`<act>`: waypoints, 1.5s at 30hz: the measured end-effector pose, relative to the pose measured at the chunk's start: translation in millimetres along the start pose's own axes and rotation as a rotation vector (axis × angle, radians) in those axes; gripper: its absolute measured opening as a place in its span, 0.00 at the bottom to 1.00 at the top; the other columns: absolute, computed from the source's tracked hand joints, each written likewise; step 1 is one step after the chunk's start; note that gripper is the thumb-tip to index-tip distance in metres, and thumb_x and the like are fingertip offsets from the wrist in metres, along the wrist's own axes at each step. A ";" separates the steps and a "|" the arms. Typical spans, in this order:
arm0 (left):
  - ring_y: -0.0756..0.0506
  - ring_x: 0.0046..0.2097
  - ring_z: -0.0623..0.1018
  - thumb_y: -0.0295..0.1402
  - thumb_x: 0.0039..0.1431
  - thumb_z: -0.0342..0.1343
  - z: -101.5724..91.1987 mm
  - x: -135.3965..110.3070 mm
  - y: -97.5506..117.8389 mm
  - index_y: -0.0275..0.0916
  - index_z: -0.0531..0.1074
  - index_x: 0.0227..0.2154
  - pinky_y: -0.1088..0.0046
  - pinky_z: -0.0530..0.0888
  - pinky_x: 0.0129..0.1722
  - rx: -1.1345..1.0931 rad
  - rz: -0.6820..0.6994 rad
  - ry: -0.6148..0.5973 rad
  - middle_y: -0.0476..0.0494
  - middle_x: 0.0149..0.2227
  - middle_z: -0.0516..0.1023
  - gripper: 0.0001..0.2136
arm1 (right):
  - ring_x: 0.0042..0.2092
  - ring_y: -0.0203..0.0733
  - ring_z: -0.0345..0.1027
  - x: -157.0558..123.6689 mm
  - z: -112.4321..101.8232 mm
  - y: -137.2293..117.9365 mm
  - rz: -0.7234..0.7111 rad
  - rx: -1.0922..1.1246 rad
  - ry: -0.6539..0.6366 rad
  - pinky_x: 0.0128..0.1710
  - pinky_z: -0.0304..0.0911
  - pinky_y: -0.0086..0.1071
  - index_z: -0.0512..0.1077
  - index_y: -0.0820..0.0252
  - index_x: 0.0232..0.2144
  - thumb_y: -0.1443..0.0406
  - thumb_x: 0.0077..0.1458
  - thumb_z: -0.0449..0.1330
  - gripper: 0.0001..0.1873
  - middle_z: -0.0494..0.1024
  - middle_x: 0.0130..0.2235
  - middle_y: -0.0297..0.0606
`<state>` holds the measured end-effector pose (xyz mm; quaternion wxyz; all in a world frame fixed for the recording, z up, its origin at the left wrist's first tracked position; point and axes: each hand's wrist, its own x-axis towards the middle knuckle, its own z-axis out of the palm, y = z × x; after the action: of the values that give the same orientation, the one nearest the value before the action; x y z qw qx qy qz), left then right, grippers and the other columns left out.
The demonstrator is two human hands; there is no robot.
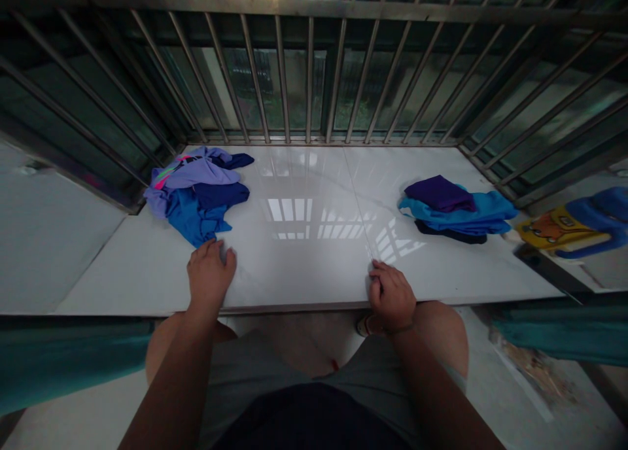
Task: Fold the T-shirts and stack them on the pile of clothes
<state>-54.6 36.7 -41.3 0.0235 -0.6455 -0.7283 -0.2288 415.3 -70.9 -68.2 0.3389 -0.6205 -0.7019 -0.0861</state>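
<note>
The left hand [210, 271] is laid flat, empty, by crumpled clothes [199, 191]; the right hand [391, 295] is curled, empty, on the table [314, 241]; no writing is readable.

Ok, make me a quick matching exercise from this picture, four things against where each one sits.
1. loose pile
2. folded stack
3. left hand
4. right hand

a. on the slab's near edge, right of centre
b. far left of the slab
c. just below the loose pile
d. right side of the slab

Pairs: 1-b, 2-d, 3-c, 4-a
</note>
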 end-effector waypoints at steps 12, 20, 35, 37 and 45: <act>0.24 0.64 0.77 0.44 0.74 0.51 2.0 0.2 -1.2 0.31 0.80 0.59 0.41 0.73 0.66 -0.002 -0.001 0.006 0.23 0.65 0.79 0.24 | 0.55 0.51 0.83 0.6 -0.4 -0.3 -0.029 -0.001 0.044 0.60 0.76 0.47 0.79 0.52 0.41 0.71 0.65 0.58 0.11 0.89 0.53 0.42; 0.24 0.65 0.76 0.45 0.74 0.50 -0.2 0.0 1.4 0.31 0.79 0.59 0.40 0.73 0.66 0.003 -0.009 -0.005 0.22 0.65 0.79 0.25 | 0.54 0.51 0.83 -1.0 0.9 0.3 -0.018 -0.011 0.041 0.58 0.77 0.46 0.79 0.52 0.40 0.70 0.64 0.58 0.11 0.89 0.52 0.42; 0.26 0.63 0.78 0.44 0.74 0.50 -0.6 0.4 2.3 0.31 0.80 0.59 0.45 0.73 0.66 0.038 -0.004 -0.003 0.24 0.65 0.80 0.24 | 0.53 0.50 0.83 1.2 -1.5 -0.4 -0.065 -0.024 0.051 0.58 0.75 0.43 0.78 0.54 0.40 0.71 0.64 0.57 0.11 0.89 0.51 0.43; 0.26 0.63 0.78 0.44 0.74 0.51 -0.6 0.5 2.2 0.32 0.80 0.59 0.45 0.73 0.66 0.037 -0.009 -0.003 0.24 0.65 0.80 0.24 | 0.53 0.50 0.83 1.9 -2.2 -1.5 -0.069 -0.021 0.059 0.58 0.75 0.43 0.77 0.54 0.40 0.72 0.64 0.57 0.11 0.89 0.51 0.43; 0.26 0.62 0.79 0.44 0.74 0.50 -2.6 0.8 5.4 0.30 0.81 0.59 0.46 0.75 0.65 0.074 -0.009 -0.006 0.24 0.64 0.80 0.25 | 0.51 0.50 0.83 2.4 -3.1 -3.3 -0.082 -0.025 0.067 0.56 0.74 0.43 0.77 0.54 0.40 0.72 0.64 0.57 0.10 0.89 0.50 0.43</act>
<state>-50.3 36.8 -37.1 0.0442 -0.6416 -0.7392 -0.2001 413.3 -71.3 -63.4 0.3505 -0.5922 -0.7140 -0.1291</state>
